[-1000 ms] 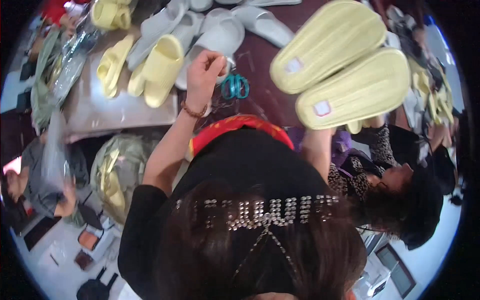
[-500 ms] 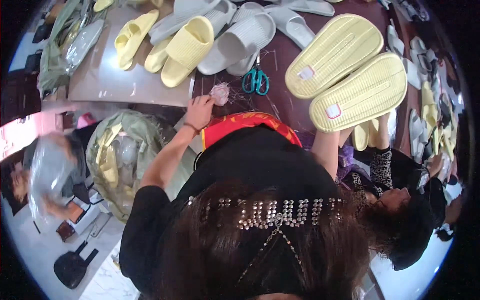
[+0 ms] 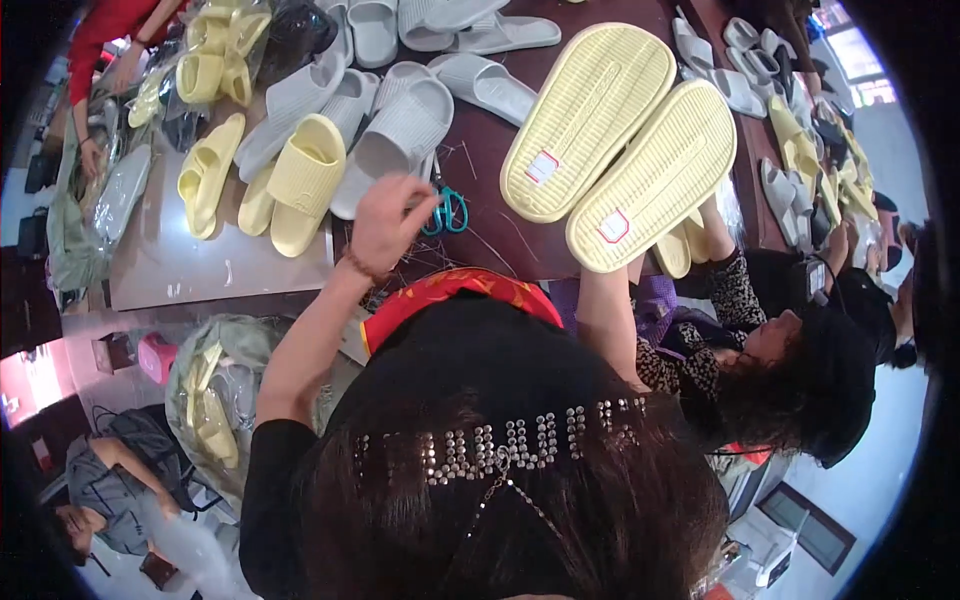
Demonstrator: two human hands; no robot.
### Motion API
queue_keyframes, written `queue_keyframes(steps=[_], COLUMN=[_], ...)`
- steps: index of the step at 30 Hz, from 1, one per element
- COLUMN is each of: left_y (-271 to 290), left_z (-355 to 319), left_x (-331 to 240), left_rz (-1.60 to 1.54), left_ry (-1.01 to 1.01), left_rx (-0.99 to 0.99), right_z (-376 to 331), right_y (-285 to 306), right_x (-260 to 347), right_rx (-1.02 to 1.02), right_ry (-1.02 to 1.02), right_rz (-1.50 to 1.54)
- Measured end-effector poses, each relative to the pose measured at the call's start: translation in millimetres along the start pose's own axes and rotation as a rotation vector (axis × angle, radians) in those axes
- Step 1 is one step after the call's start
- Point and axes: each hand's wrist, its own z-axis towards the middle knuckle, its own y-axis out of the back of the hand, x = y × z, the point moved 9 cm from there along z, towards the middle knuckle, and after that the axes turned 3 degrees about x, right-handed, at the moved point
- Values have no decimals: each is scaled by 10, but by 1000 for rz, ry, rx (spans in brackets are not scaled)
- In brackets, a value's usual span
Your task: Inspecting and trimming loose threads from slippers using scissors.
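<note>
A pair of pale yellow slippers is held up over the table on the right, ribbed soles toward me, each with a small white, red-edged sticker. My right forearm runs up behind the slippers; they cover the gripping fingers. My left hand is raised above the table's front edge, its fingers curled and thumb near the fingertips. Whatever lies in that pinch is too small to make out. Just right of it are teal-handled scissors, partly covered. Loose threads lie around them.
Grey slippers and yellow slippers crowd the table's far side. A green sack of wrapped slippers stands lower left. Close on my right, a co-worker's patterned sleeve reaches in. Another person's red sleeve shows far left.
My left hand has lifted away from the pinkish-white crumpled bundle at the table edge, which no longer shows. The view has shifted, and my right hand still holds up the slippers.
</note>
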Motion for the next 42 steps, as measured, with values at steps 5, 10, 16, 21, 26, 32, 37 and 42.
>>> queue_keyframes(steps=[5, 10, 16, 21, 26, 32, 37, 42], left_y=[-101, -282, -270, -323, -321, -308, -89, 243], left_z=[538, 607, 521, 470, 463, 610, 486, -26], left_x=[-887, -971, -1127, -1194, -1179, -729, -184, 305], left_rz=[-126, -141, 116, 232, 234, -317, -535, 131], left_ry=[-301, -319, -503, -647, -652, -149, 180, -10], left_rx=[-82, 98, 10, -90, -139, 84, -59, -275], right_z=[56, -172, 115, 233, 118, 143, 138, -187], right_y=[-174, -327, -176, -247, -279, -147, -29, -324], right_x=[63, -16, 252, 215, 103, 83, 67, -38], right_rx=[581, 1020, 812, 797, 832, 757, 614, 386], right_ry=[-106, -265, -89, -116, -147, -221, -8, 503], right_rz=[-446, -618, -627, -633, -514, -650, -770, -1275])
